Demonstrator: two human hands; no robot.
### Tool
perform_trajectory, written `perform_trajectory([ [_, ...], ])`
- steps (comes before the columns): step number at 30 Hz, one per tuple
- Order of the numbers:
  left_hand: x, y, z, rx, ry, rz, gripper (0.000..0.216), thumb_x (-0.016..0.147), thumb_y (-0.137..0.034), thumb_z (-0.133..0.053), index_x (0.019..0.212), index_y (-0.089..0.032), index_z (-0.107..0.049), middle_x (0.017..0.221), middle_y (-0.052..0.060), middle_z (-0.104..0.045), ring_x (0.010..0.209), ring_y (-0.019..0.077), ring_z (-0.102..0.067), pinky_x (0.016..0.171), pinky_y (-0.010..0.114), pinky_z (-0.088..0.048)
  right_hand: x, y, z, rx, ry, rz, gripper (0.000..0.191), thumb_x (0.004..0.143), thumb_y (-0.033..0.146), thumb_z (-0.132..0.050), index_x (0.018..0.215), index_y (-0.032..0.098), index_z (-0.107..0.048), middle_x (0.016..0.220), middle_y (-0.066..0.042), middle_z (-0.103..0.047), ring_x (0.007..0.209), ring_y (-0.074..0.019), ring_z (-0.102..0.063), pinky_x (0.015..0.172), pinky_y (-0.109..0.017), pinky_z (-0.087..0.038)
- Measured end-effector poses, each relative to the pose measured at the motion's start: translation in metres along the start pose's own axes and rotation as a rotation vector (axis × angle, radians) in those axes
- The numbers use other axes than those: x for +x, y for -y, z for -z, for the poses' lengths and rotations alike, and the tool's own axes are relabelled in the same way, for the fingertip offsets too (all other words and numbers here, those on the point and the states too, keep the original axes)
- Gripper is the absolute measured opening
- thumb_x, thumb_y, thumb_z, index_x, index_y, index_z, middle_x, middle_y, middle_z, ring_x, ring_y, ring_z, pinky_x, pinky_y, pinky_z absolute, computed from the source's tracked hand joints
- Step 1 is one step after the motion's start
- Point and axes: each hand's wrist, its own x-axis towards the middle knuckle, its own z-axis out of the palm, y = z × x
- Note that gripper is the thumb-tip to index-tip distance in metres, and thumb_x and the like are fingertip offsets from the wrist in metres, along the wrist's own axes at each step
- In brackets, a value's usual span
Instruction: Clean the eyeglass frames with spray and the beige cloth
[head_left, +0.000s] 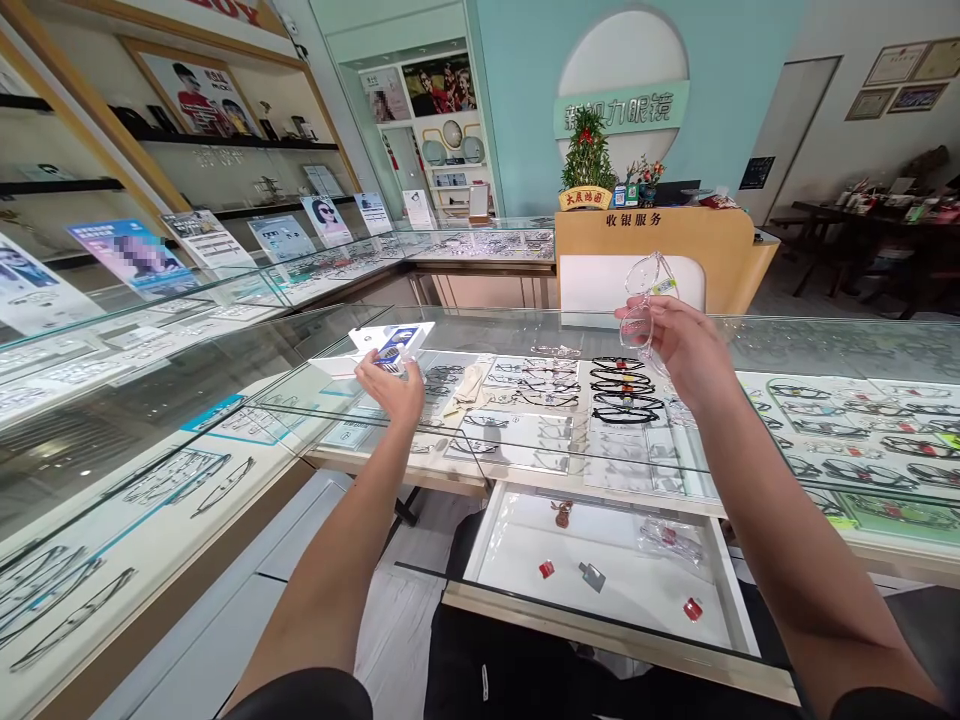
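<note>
My right hand is raised over the glass counter and closed on a pair of clear-framed glasses with a small tag, held upright. My left hand reaches forward over the counter top, its fingers curled around a small blue-and-white item that I cannot name. Next to it a white leaflet lies on the glass. Under the glass, rows of dark frames sit on a white tray.
An open white drawer juts out below the counter toward me, holding small red bits and a plastic bag. Glass showcases run along the left. A wooden cashier desk with a small plant stands behind. My dark lap is below.
</note>
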Motion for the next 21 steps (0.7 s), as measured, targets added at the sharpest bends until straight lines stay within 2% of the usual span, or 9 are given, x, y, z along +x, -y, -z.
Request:
perform_trajectory([
  [1, -0.004, -0.007, 0.002, -0.005, 0.027, -0.085, 0.058, 0.099, -0.029, -0.060, 0.149, -0.011, -0.037, 0.151, 0.022, -0.049, 0.138, 0.0296, -0.050, 0.123, 0.042, -0.036, 0.000, 0.000, 0.000, 0.003, 0.000, -0.002, 0.018, 0.094, 0.033, -0.067, 0.100, 0.028, -0.084, 0.111, -0.004, -0.084, 0.094, -0.0218, -0.075, 0.089, -0.040, -0.058],
  [3, -0.012, -0.020, 0.001, -0.007, 0.237, -0.213, 0.049, 0.100, -0.030, -0.054, 0.145, -0.012, -0.043, 0.137, 0.019, -0.059, 0.121, 0.0278, -0.060, 0.110, 0.042, -0.047, -0.001, 0.000, -0.002, 0.003, 0.004, -0.004, 0.018, 0.094, 0.033, -0.068, 0.100, 0.028, -0.084, 0.110, -0.004, -0.084, 0.093, -0.0213, -0.075, 0.087, -0.039, -0.058],
  [5, -0.018, -0.032, -0.004, 0.018, 0.501, -0.266, 0.036, 0.101, -0.031, -0.051, 0.134, -0.017, -0.056, 0.124, 0.014, -0.067, 0.106, 0.0254, -0.065, 0.099, 0.039, -0.051, -0.002, 0.001, -0.003, 0.004, 0.011, -0.009, 0.018, 0.093, 0.033, -0.069, 0.101, 0.027, -0.084, 0.110, -0.004, -0.084, 0.092, -0.0206, -0.075, 0.085, -0.037, -0.057],
  [7, -0.022, -0.041, -0.012, 0.052, 0.647, -0.275, 0.025, 0.097, -0.032, -0.058, 0.117, -0.020, -0.066, 0.117, 0.011, -0.071, 0.103, 0.0255, -0.066, 0.096, 0.038, -0.050, -0.003, 0.003, -0.004, 0.010, 0.015, -0.015, 0.017, 0.093, 0.034, -0.070, 0.101, 0.027, -0.084, 0.110, -0.004, -0.084, 0.091, -0.0198, -0.074, 0.084, -0.036, -0.056],
  [10, -0.023, -0.047, -0.024, 0.098, 0.749, -0.216, 0.023, 0.088, -0.034, -0.073, 0.106, -0.020, -0.072, 0.119, 0.012, -0.072, 0.107, 0.0290, -0.067, 0.098, 0.039, -0.049, -0.004, 0.006, -0.004, 0.026, 0.010, -0.017, 0.017, 0.092, 0.033, -0.071, 0.100, 0.027, -0.084, 0.109, -0.004, -0.085, 0.090, -0.0189, -0.073, 0.083, -0.035, -0.055],
  [13, -0.019, -0.047, -0.031, 0.120, 0.810, -0.095, 0.031, 0.084, -0.029, -0.080, 0.112, -0.018, -0.074, 0.114, 0.013, -0.074, 0.113, 0.0322, -0.067, 0.102, 0.042, -0.050, -0.006, 0.010, -0.003, 0.030, 0.003, 0.000, 0.017, 0.093, 0.032, -0.070, 0.100, 0.027, -0.085, 0.107, -0.004, -0.084, 0.089, -0.0188, -0.072, 0.082, -0.034, -0.055],
  [15, -0.014, -0.047, -0.032, 0.114, 0.826, 0.010, 0.038, 0.089, -0.028, -0.080, 0.124, -0.016, -0.071, 0.116, 0.014, -0.074, 0.117, 0.0321, -0.068, 0.105, 0.046, -0.052, -0.007, 0.012, -0.002, 0.027, 0.000, 0.009, 0.017, 0.093, 0.031, -0.069, 0.099, 0.027, -0.085, 0.107, -0.004, -0.084, 0.089, -0.0188, -0.072, 0.082, -0.034, -0.055],
  [17, -0.009, -0.048, -0.031, 0.087, 0.826, 0.128, 0.043, 0.097, -0.033, -0.075, 0.135, -0.016, -0.066, 0.128, 0.014, -0.072, 0.119, 0.0295, -0.069, 0.104, 0.050, -0.057, -0.007, 0.014, -0.002, 0.029, -0.005, 0.010, 0.017, 0.093, 0.032, -0.069, 0.099, 0.027, -0.085, 0.108, -0.004, -0.084, 0.088, -0.0188, -0.072, 0.082, -0.034, -0.054],
  [21, -0.002, -0.054, -0.021, -0.067, 0.813, 0.365, 0.045, 0.103, -0.042, -0.070, 0.139, -0.017, -0.065, 0.140, 0.013, -0.067, 0.121, 0.0274, -0.069, 0.101, 0.050, -0.063, -0.007, 0.016, -0.001, 0.045, -0.020, 0.000, 0.016, 0.090, 0.032, -0.071, 0.098, 0.026, -0.085, 0.106, -0.004, -0.085, 0.087, -0.0195, -0.072, 0.081, -0.035, -0.054],
])
